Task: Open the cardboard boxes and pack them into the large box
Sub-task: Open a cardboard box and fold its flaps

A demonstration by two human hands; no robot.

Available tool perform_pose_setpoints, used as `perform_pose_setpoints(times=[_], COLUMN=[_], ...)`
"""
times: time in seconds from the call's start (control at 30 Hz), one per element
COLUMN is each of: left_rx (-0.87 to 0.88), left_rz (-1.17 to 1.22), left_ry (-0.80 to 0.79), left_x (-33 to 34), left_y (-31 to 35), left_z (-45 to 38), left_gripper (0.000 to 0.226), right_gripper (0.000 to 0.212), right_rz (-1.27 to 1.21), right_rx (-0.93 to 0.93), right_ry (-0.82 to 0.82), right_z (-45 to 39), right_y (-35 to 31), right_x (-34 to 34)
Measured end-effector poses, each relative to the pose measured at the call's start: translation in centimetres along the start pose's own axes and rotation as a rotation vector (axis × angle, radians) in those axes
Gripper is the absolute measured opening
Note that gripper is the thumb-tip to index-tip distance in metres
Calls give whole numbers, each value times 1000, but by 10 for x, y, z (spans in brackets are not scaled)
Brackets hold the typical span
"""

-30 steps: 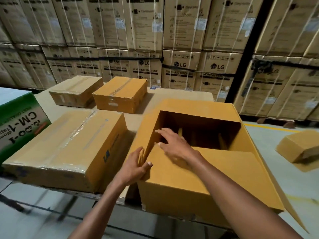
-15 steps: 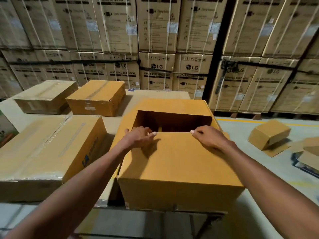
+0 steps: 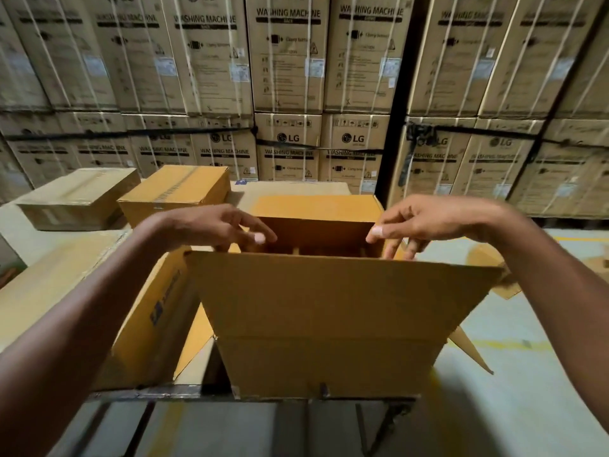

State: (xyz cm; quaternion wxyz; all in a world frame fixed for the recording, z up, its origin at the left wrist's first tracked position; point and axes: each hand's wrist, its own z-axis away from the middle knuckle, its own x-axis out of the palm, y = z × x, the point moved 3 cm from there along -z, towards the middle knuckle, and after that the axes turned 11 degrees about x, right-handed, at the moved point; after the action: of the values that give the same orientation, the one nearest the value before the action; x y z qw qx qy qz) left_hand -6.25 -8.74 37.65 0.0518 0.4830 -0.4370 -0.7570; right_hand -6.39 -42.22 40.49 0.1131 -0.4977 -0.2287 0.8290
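At centre frame, your left hand (image 3: pixel 211 225) and right hand (image 3: pixel 425 222) hover unclenched, grasping nothing, above the raised near flap (image 3: pixel 333 291) of the open box (image 3: pixel 316 209), which, unheld, may drop shut.

Premises: a warehouse or goods store. Beyond the hands, a wall of stacked cartons (image 3: pixel 290 61) printed "LG" and "WASHING MACHINE", strapped with bands, fills the background. Smaller sealed boxes (image 3: pixel 174 192) lie on a table (image 3: pixel 19 232) left of the hands; bare concrete floor (image 3: pixel 527 374) with a yellow line (image 3: pixel 580 239) lies to the right.
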Motion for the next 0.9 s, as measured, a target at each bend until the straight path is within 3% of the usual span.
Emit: perform_pose_setpoints(times=[0.1,0.17,0.27,0.37,0.47,0.57,0.63,0.77,0.9], left_rx=[-25,-66,-137,-122,-105,-66,-17,31,39], left_rz=[104,59,-141,-434,-366,-541,-625,-695,-684], left_ry=[-291,-401,-329,-242,-180,28,155,292,313], left_x=[37,67,112,148,175,184,189,199,200], left_y=[-5,-13,-37,-67,-84,-92,-94,-101,-105], left_z=[11,11,2,-7,-11,-12,-12,-11,-11], left_gripper=[56,65,77,95,73,48,31,15,14], right_gripper=[54,57,73,93,89,47,32,32,46], right_rz=[126,211,256,235,179,310,334,323,327], right_rx=[-34,-5,51,53,96,121,126,95,94], right_ry=[-151,-218,-243,-119,-50,83,214,394,447], right_z=[12,9,-2,-21,-39,-50,-51,-50,-50], right_y=[7,18,36,51,61,65,66,69,71], right_x=[28,55,102,145,182,204,210,219,223])
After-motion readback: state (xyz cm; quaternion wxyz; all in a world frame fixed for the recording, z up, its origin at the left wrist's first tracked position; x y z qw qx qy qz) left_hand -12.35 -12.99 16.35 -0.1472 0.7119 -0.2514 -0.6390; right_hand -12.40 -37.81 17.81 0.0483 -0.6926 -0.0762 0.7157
